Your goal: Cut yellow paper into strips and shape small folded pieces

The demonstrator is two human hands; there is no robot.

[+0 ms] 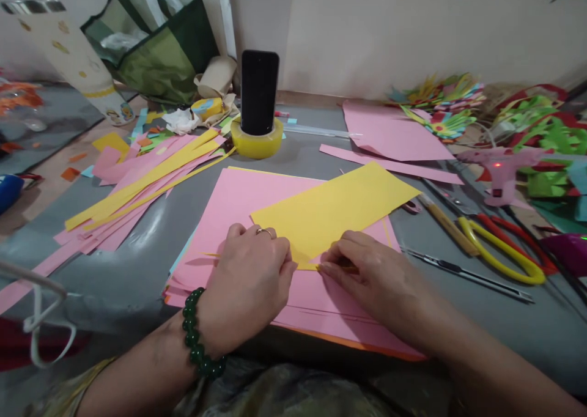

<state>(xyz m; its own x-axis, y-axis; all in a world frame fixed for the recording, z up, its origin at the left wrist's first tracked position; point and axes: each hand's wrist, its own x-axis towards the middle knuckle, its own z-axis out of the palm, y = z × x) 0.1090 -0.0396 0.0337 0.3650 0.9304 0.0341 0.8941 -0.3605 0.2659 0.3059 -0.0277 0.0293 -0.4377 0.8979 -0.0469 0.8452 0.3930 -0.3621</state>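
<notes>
The left hand (250, 270), with a green bead bracelet (196, 331) at its wrist, is closed with thumb and fingertips pinching a narrow yellow strip (308, 267). The right hand (367, 261) is likewise drawn in narrow, its thumb and fingers gripping the strip from the other side. The strip runs level across the short gap between the two hands, and a thin yellow end shows beyond the left hand's outer side. Whether the strip joins the yellow sheet (342, 203) cannot be told.

The yellow sheet lies slanted just beyond both hands, its near part reaching down between them and its far end pointing away to the right. Under it and the hands is a stack of pink paper (257, 191), with an orange edge showing at the near side, on the grey worktop (151, 276).

To the right of the right hand lie a slim cutter (472, 276), scissors (499, 246) with yellow and red handles, and, farther off, a pink glue gun (502, 166). Pink and yellow strips (147, 184) lie in a loose heap left of the stack. Beyond the stack, a black phone (259, 90) stands upright in a roll of yellow tape (257, 145).
</notes>
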